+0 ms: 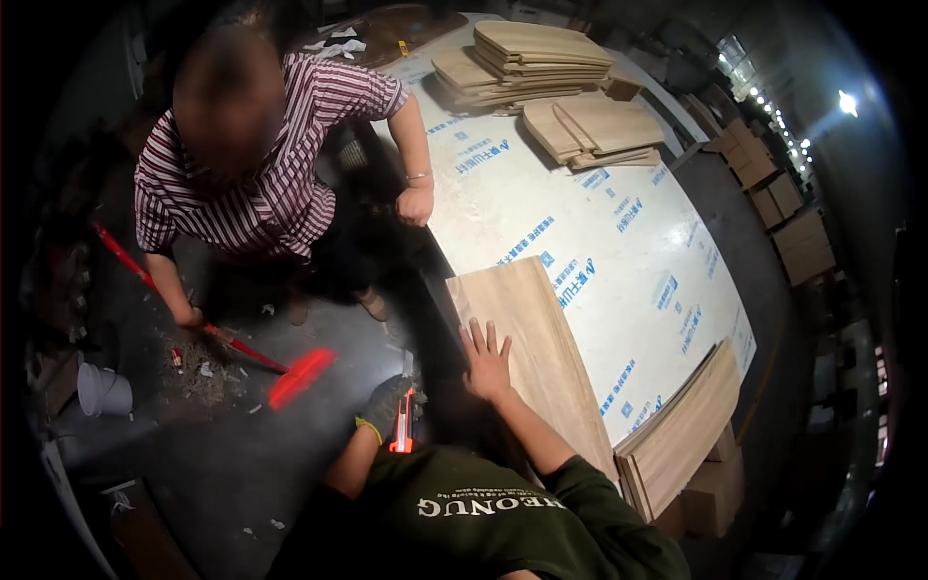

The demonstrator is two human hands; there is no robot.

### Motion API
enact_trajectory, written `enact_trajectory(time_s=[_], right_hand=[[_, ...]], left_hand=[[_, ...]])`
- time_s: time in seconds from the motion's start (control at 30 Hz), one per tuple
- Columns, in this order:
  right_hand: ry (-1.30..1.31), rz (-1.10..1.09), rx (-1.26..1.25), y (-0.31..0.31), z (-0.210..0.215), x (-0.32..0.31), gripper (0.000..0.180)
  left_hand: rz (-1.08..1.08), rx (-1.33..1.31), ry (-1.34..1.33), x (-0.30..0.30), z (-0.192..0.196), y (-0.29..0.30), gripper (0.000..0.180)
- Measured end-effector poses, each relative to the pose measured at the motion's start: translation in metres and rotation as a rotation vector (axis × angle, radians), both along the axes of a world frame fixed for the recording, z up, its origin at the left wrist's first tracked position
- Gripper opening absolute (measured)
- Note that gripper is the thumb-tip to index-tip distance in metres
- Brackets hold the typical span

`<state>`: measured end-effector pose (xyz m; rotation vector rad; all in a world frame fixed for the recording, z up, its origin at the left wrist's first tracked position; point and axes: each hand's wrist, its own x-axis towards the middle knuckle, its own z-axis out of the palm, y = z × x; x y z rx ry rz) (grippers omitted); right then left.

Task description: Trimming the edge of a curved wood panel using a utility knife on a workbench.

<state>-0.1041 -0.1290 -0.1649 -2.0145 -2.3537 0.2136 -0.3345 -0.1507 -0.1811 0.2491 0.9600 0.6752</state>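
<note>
My right hand point(488, 360), bare and with fingers spread, rests flat on a curved-edge wooden panel point(536, 333) at the near left side of the table. My left hand point(384, 408), in a dark glove with a yellow cuff, is closed around an orange utility knife point(403, 425). It is held low beside the table, in front of my body, with the blade end pointing away from me. The gloved fingers are partly hidden.
The white-covered table point(667, 232) bears blue print. Panel stacks lie on it: one point(541, 53) at the far end, a smaller one point(594, 126) nearby, another point(681, 425) at the near right. A co-worker point(251, 155) in a striped shirt holds a red broom point(300, 377) over swept debris point(208, 372). A white bucket point(103, 390) stands left.
</note>
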Motion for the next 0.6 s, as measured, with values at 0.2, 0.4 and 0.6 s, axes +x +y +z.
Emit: enact_trajectory(time_s=[0.2,0.4,0.6], right_hand=[[0.092,0.045,0.059,0.062,-0.011,-0.007,0.093],[0.069,-0.014,0.116,0.109,-0.015,-0.008,0.083],[0.385,-0.045,0.179,0.137,-0.002,0.004,0.038]], left_hand=[[-0.016,0.193,0.138,-0.012,-0.038,-0.005,0.032],[-0.093,0.178,0.273,0.012,0.004,0.007,0.030],[-0.243,0.364,0.560,0.028,-0.006,0.015,0.032]])
